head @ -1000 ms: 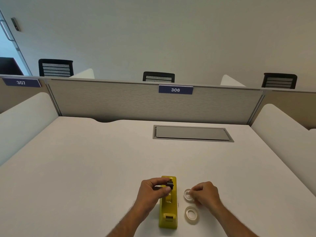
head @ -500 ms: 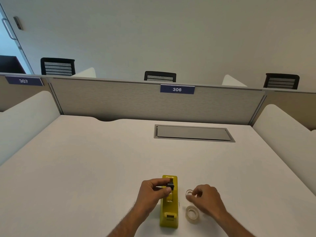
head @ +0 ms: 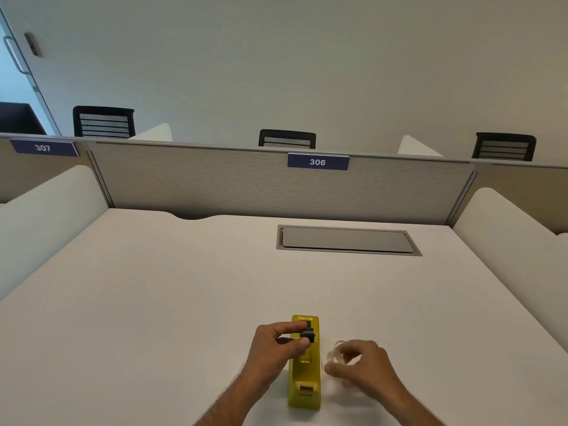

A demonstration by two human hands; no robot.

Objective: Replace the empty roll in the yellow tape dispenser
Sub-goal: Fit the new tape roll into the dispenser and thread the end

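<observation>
The yellow tape dispenser [head: 304,382] stands lengthwise on the white desk [head: 153,302], near its front edge. My left hand [head: 276,348] pinches the black spindle [head: 308,334] just above the dispenser's far end. My right hand [head: 365,370] hovers right of the dispenser, fingers curled and blurred. A small clear tape ring [head: 336,352] shows at its fingertips; whether the fingers grip it is unclear. The second tape roll is hidden under this hand.
A grey cable hatch [head: 347,240] is set flush into the desk further back. A grey partition [head: 215,182] with the label 306 closes off the far edge, and white side dividers [head: 510,229] flank the desk. Black chairs stand behind the partition.
My right hand has slid back from the small ring toward me and now covers the nearer tape roll. My left hand still holds the black spindle over the dispenser.
</observation>
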